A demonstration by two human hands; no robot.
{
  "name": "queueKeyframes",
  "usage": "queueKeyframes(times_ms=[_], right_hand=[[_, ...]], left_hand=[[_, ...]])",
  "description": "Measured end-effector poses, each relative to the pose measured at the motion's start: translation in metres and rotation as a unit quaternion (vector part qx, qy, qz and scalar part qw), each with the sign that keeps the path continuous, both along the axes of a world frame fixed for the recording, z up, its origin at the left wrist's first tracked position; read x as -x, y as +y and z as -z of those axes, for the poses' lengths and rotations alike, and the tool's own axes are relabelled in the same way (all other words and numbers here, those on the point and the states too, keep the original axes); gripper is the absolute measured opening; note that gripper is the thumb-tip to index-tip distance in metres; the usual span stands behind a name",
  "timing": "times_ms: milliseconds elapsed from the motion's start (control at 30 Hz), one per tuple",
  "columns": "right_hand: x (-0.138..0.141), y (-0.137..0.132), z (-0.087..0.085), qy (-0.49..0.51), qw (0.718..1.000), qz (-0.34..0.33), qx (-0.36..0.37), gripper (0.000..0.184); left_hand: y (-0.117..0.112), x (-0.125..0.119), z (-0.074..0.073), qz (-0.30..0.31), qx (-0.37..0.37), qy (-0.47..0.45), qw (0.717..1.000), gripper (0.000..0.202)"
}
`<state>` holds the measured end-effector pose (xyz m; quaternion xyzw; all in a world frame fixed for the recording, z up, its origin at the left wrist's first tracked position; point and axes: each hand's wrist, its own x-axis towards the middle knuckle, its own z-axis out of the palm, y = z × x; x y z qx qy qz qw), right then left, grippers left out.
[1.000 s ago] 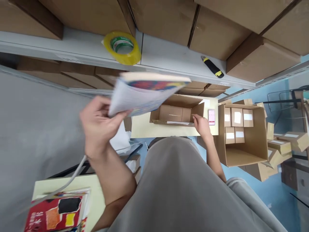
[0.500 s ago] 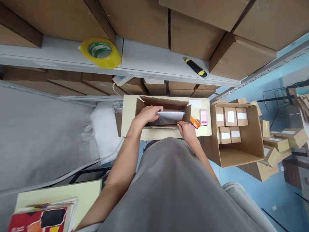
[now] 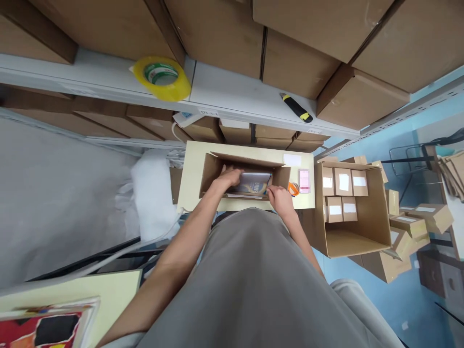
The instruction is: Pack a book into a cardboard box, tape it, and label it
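An open cardboard box (image 3: 209,170) stands on a small cream table (image 3: 190,166) in front of me. A book (image 3: 253,183) with a grey-blue cover lies flat inside it. My left hand (image 3: 228,178) reaches into the box and grips the book's left edge. At the book's right corner, by the box's near wall, my right hand (image 3: 278,198) has its fingers closed on the book. My grey shirt hides the table's near edge.
A yellow tape roll (image 3: 161,77) and a black-and-yellow utility knife (image 3: 296,108) lie on the shelf above. Orange scissors (image 3: 293,188) and a pink phone (image 3: 304,180) lie right of the box. A big carton (image 3: 353,205) holds several small boxes. Colourful books (image 3: 47,328) sit lower left.
My left hand carried the book from up at the left down into the box and laid it flat. My right hand shifted from the box's right flap to the book's corner.
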<state>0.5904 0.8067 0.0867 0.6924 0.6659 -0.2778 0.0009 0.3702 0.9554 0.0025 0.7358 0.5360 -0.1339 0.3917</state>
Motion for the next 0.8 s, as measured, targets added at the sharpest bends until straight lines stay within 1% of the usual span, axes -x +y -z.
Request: queueKeyframes(times_ms=[67,100,167,200,233,267,333,367,400,467,500,533,567,633,667,700,733,800], right_hand=[[-0.004,-0.005,0.004,0.034,0.999,0.015,-0.035,0.034],[-0.007,-0.008,0.005,0.051,0.996,0.031,-0.066,0.034],[-0.014,-0.014,0.007,0.062,0.984,0.086,-0.141,0.034],[-0.018,-0.016,0.008,0.059,0.975,0.122,-0.175,0.035],[-0.022,-0.018,0.008,0.054,0.966,0.159,-0.198,0.038],[-0.026,-0.019,0.009,0.052,0.957,0.194,-0.209,0.043],[-0.029,-0.019,0.010,0.067,0.948,0.240,-0.200,0.053],[-0.029,-0.019,0.010,0.080,0.946,0.251,-0.189,0.055],[-0.027,-0.018,0.011,0.093,0.947,0.253,-0.177,0.055],[-0.021,-0.017,0.013,0.124,0.955,0.225,-0.147,0.056],[-0.018,-0.016,0.015,0.142,0.963,0.195,-0.123,0.059],[-0.014,-0.015,0.016,0.161,0.971,0.155,-0.087,0.067],[-0.012,-0.014,0.019,0.176,0.978,0.109,-0.040,0.079],[-0.010,-0.013,0.024,0.187,0.980,0.024,0.060,0.108],[-0.011,-0.012,0.026,0.185,0.978,-0.003,0.094,0.119],[-0.013,-0.012,0.028,0.183,0.976,-0.019,0.112,0.124],[-0.015,-0.012,0.029,0.184,0.976,-0.024,0.117,0.125],[-0.021,-0.011,0.029,0.196,0.975,-0.009,0.104,0.116]], left_hand=[[-0.015,0.013,-0.008,-0.008,-0.067,-0.035,0.997,0.080],[-0.024,0.021,-0.014,-0.012,-0.111,-0.059,0.992,0.084],[-0.047,0.037,-0.028,-0.028,-0.201,-0.095,0.975,0.085],[-0.059,0.044,-0.035,-0.046,-0.237,-0.099,0.965,0.087],[-0.072,0.050,-0.042,-0.078,-0.264,-0.091,0.957,0.092],[-0.084,0.055,-0.047,-0.118,-0.279,-0.077,0.950,0.101],[-0.106,0.063,-0.053,-0.182,-0.276,-0.052,0.942,0.120],[-0.115,0.065,-0.054,-0.201,-0.267,-0.045,0.942,0.125],[-0.122,0.066,-0.053,-0.207,-0.258,-0.043,0.943,0.126],[-0.133,0.067,-0.049,-0.189,-0.248,-0.053,0.949,0.119],[-0.136,0.067,-0.046,-0.170,-0.245,-0.062,0.952,0.115],[-0.138,0.067,-0.043,-0.147,-0.240,-0.071,0.957,0.112],[-0.139,0.067,-0.041,-0.123,-0.229,-0.079,0.962,0.111],[-0.136,0.069,-0.037,-0.073,-0.193,-0.090,0.974,0.115],[-0.133,0.070,-0.036,-0.052,-0.172,-0.091,0.979,0.118],[-0.129,0.072,-0.035,-0.037,-0.152,-0.089,0.984,0.121],[-0.124,0.073,-0.034,-0.029,-0.137,-0.086,0.986,0.124],[-0.112,0.075,-0.032,-0.029,-0.114,-0.076,0.990,0.125]])
